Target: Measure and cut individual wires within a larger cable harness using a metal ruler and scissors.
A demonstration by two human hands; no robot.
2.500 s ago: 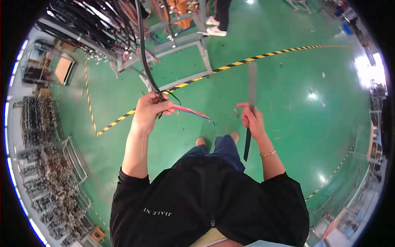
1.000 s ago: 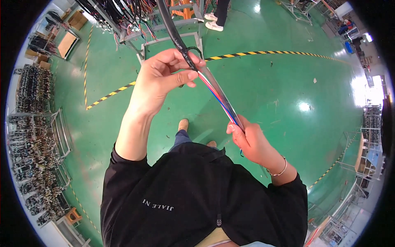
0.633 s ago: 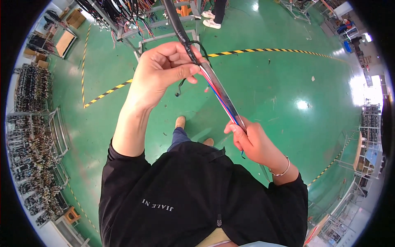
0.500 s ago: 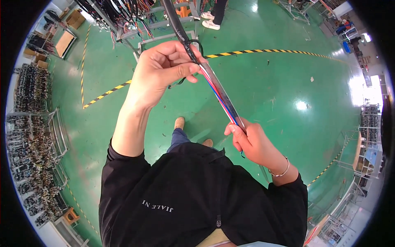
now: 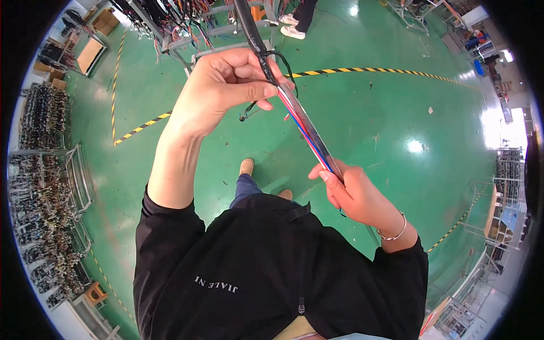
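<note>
A black-wrapped wire harness slants down from the top edge. My left hand pinches it, thumb against fingers, where the black wrap ends. Below that, loose red, white and blue wires run straight to my right hand. Those wires lie along a flat, shiny, ruler-like strip. My right hand is closed around the lower part of both wires and strip, thumb on top. Thin black branches curl out beside my left fingers; part of the harness is hidden behind that hand.
Ahead, a metal rack hung with many wires stands close beyond my left hand. Another person's legs show past it. Yellow-black tape marks the green floor. Racks of dark parts line the left side.
The harness and both hands have shifted slightly right. A thin black branch by my left hand hangs lower and farther out than before. Both grips stay the same.
</note>
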